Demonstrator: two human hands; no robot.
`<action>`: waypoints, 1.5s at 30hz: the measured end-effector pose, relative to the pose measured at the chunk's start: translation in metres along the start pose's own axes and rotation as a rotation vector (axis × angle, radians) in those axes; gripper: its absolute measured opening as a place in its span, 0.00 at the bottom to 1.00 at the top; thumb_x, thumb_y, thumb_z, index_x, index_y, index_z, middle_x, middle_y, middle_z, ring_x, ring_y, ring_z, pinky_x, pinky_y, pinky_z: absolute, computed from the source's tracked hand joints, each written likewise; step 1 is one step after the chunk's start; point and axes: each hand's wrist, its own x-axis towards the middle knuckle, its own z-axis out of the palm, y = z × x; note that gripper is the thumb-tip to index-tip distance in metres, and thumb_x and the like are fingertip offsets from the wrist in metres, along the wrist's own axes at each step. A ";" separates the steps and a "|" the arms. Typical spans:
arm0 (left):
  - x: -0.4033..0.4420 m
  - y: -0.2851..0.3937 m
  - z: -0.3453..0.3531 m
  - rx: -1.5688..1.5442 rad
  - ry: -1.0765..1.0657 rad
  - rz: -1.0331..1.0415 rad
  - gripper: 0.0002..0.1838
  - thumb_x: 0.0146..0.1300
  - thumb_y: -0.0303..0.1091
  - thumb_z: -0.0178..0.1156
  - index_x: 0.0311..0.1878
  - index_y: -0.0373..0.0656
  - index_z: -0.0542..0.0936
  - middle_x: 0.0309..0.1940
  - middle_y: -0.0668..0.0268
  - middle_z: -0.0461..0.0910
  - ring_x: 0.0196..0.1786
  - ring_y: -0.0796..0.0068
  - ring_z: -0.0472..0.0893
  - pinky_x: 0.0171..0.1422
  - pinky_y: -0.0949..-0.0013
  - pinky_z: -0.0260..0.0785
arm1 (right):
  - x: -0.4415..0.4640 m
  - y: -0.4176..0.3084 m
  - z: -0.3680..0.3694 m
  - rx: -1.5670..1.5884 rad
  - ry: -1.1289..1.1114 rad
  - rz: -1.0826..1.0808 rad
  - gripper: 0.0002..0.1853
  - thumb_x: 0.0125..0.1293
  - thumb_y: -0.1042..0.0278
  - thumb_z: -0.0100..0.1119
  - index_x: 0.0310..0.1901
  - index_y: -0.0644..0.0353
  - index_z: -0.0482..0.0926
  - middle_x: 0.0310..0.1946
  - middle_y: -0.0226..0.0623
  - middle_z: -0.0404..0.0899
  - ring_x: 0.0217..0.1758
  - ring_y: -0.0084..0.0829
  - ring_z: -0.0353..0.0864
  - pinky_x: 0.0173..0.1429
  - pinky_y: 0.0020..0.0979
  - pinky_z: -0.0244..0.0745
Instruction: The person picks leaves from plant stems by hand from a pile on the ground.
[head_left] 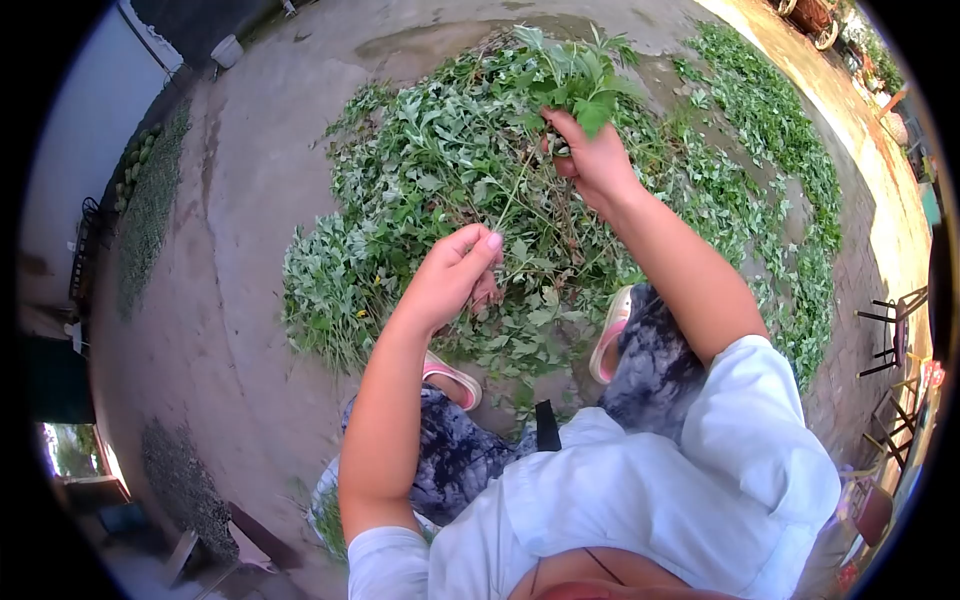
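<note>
My right hand [592,160] is closed around a leafy green stalk [583,82], whose leaves fan out above the fist. Its thin bare stem runs down and left to my left hand [455,272], where thumb and forefinger pinch the lower end. Under both hands lies a wide heap of cut leafy stalks [420,160], green with silvery undersides, with brown stems showing in the middle. What else may sit inside the right fist is hidden.
My pink-and-white clogs [612,330] stand at the heap's near edge. More cut greenery [790,130] is spread along the right. On the left are a strip of drying plant matter [150,220] and a white bucket [228,50]. Chairs [897,325] stand far right.
</note>
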 end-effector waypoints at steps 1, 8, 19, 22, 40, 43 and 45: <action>0.000 -0.001 0.001 0.005 -0.004 -0.001 0.15 0.65 0.43 0.46 0.28 0.43 0.68 0.13 0.73 0.66 0.14 0.85 0.63 0.17 0.80 0.57 | 0.003 0.000 -0.003 0.004 -0.017 0.016 0.10 0.58 0.63 0.56 0.40 0.54 0.72 0.31 0.22 0.71 0.24 0.15 0.63 0.22 0.18 0.54; 0.006 -0.016 -0.005 -0.247 0.341 -0.022 0.12 0.66 0.40 0.43 0.29 0.45 0.65 0.15 0.72 0.66 0.11 0.86 0.60 0.13 0.80 0.51 | -0.013 -0.016 -0.003 -0.504 -0.193 -0.311 0.10 0.56 0.65 0.58 0.37 0.61 0.76 0.25 0.27 0.76 0.27 0.18 0.71 0.28 0.23 0.65; 0.012 -0.021 -0.005 -0.287 0.374 0.135 0.13 0.64 0.42 0.49 0.30 0.44 0.70 0.19 0.75 0.68 0.18 0.87 0.64 0.21 0.81 0.57 | -0.037 0.018 0.018 -1.243 -0.750 -0.802 0.14 0.41 0.71 0.60 0.34 0.52 0.73 0.23 0.28 0.71 0.28 0.36 0.75 0.30 0.34 0.71; 0.003 -0.017 0.003 -0.265 0.393 0.074 0.13 0.64 0.42 0.49 0.29 0.44 0.69 0.17 0.75 0.65 0.17 0.87 0.62 0.18 0.80 0.54 | -0.040 0.025 0.019 -1.143 -0.590 -0.784 0.14 0.42 0.70 0.60 0.35 0.52 0.73 0.28 0.31 0.74 0.31 0.38 0.76 0.34 0.35 0.72; -0.004 -0.014 0.024 -0.183 0.211 -0.030 0.10 0.65 0.39 0.46 0.31 0.45 0.68 0.19 0.76 0.63 0.16 0.88 0.58 0.19 0.82 0.49 | -0.017 0.006 0.006 0.000 -0.238 0.303 0.12 0.63 0.57 0.50 0.28 0.57 0.70 0.14 0.19 0.57 0.14 0.14 0.54 0.17 0.18 0.45; -0.005 -0.016 0.021 -0.226 0.114 -0.034 0.11 0.65 0.39 0.45 0.30 0.44 0.67 0.18 0.74 0.63 0.16 0.86 0.58 0.18 0.81 0.49 | -0.014 -0.001 0.001 0.029 -0.124 0.203 0.12 0.63 0.59 0.48 0.26 0.55 0.68 0.15 0.20 0.59 0.16 0.15 0.56 0.18 0.18 0.47; -0.008 -0.014 0.019 -0.253 0.106 -0.058 0.11 0.65 0.39 0.45 0.30 0.44 0.66 0.18 0.74 0.63 0.15 0.86 0.57 0.18 0.80 0.48 | -0.007 -0.009 -0.008 0.021 -0.110 0.149 0.12 0.64 0.60 0.47 0.26 0.54 0.67 0.17 0.21 0.61 0.18 0.15 0.57 0.19 0.18 0.49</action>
